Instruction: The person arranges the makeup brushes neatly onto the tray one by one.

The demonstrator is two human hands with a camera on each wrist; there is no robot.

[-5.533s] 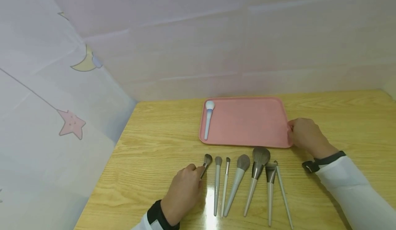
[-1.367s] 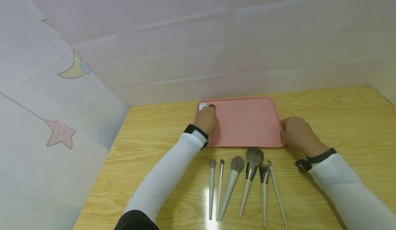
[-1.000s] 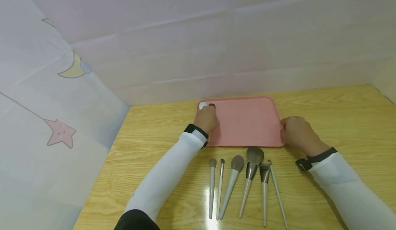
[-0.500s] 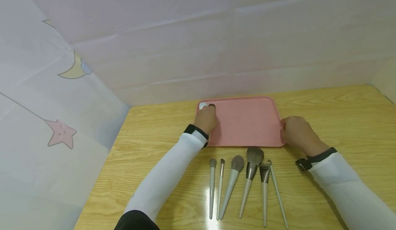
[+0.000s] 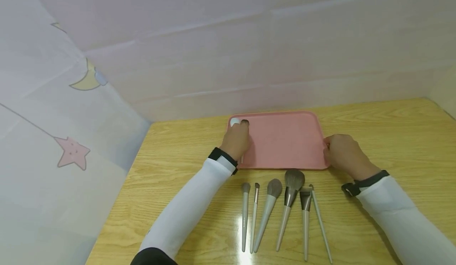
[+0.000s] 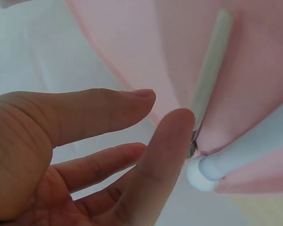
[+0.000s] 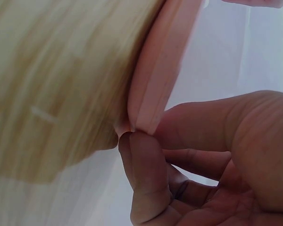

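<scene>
Pink tray [image 5: 285, 142], right hand [image 5: 343, 154] pinching its rim, left hand [image 5: 236, 140] open above brushes.

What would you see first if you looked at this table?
A big pink tray at the back of the wooden table, a hand at each end. The left hand is beside two brushes in it. Six grey brushes lie in a row in front.

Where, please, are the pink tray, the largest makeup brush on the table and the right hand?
Pink tray [image 5: 285, 142]: head view, bare middle of its floor.
Largest makeup brush [image 5: 294, 178]: head view, its bristle head.
Right hand [image 5: 342, 154]: head view, back of the hand.
</scene>
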